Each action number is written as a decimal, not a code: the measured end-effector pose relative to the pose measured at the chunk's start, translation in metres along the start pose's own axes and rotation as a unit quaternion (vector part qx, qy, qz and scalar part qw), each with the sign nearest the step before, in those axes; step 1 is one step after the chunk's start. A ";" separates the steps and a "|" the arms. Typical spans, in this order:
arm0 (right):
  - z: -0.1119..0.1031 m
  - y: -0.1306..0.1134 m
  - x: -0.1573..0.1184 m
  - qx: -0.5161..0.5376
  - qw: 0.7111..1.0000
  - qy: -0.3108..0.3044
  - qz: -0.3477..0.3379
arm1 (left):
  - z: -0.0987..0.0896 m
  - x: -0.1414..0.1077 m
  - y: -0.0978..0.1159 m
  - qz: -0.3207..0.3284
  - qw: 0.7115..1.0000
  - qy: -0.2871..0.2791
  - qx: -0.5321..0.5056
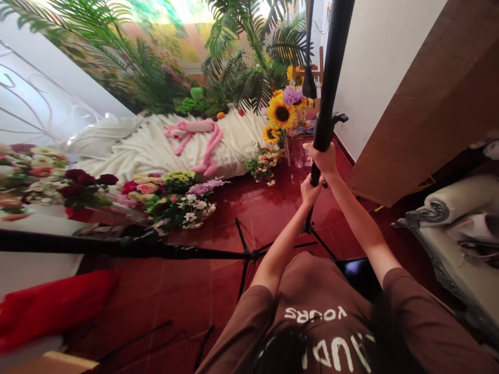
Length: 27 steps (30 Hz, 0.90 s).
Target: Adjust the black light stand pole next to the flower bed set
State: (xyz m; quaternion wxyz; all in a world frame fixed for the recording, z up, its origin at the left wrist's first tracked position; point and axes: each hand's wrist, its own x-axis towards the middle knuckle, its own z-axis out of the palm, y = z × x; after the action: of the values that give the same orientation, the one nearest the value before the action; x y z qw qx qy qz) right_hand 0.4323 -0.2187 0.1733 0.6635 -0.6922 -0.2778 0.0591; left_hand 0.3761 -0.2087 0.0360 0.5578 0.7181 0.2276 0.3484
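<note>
Stand [324, 124], black and tall, grasped just below its side knob by the right hand [325, 157] and lower down by the left hand [311, 191], in front of the body over the red tiled floor [179, 306]. Close on the left, in the way, a second stand [175, 252] with splayed legs. Beyond, sunflowers [281, 114] and a pink plush toy [202, 127] on white cloth [144, 139]. To the right, a brown board [436, 114] and a white roll [468, 196]

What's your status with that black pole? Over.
Right hand and left hand gripping black stand pole, right uppermost. Clamp lever above both. Second tripod stand nearby, possibly in the way.
</note>
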 end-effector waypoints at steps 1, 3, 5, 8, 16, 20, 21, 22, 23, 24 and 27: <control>0.001 0.000 -0.003 -0.007 1.000 0.010 0.006 | 0.002 0.000 0.001 -0.013 1.000 0.014 0.019; 0.003 0.000 -0.009 -0.012 1.000 0.017 0.018 | 0.006 0.000 0.000 -0.027 0.997 0.037 0.055; 0.003 -0.001 -0.012 -0.013 1.000 0.015 0.023 | 0.008 -0.002 -0.001 -0.027 0.995 0.056 0.080; -0.006 -0.004 -0.013 -0.029 0.999 -0.030 0.006 | 0.011 -0.002 -0.005 -0.020 0.993 0.070 0.092; -0.089 0.041 -0.035 -0.138 0.952 -0.257 -0.088 | 0.015 0.001 -0.014 -0.009 0.991 0.085 0.105; -0.104 0.083 -0.061 -0.275 0.929 -0.230 -0.092 | 0.016 0.002 -0.017 -0.015 0.988 0.092 0.125; -0.102 0.092 -0.066 -0.300 0.923 -0.220 -0.096 | 0.017 0.002 -0.017 -0.019 0.987 0.092 0.128; -0.100 0.099 -0.070 -0.319 0.919 -0.211 -0.101 | 0.017 0.002 -0.017 -0.022 0.987 0.093 0.130; -0.097 0.105 -0.073 -0.331 0.916 -0.201 -0.106 | 0.017 0.002 -0.017 -0.024 0.987 0.093 0.132; -0.094 0.110 -0.074 -0.336 0.916 -0.190 -0.110 | 0.017 0.002 -0.016 -0.023 0.987 0.092 0.134; -0.088 0.121 -0.074 -0.323 0.926 -0.160 -0.113 | 0.016 0.001 -0.015 -0.021 0.987 0.084 0.133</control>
State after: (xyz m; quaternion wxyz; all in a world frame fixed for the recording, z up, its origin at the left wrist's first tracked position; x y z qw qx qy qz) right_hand 0.4470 -0.3262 0.0469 0.3532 -0.8142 -0.4607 0.0011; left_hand 0.3901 -0.2142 0.0199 0.4433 0.7495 0.3327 0.3622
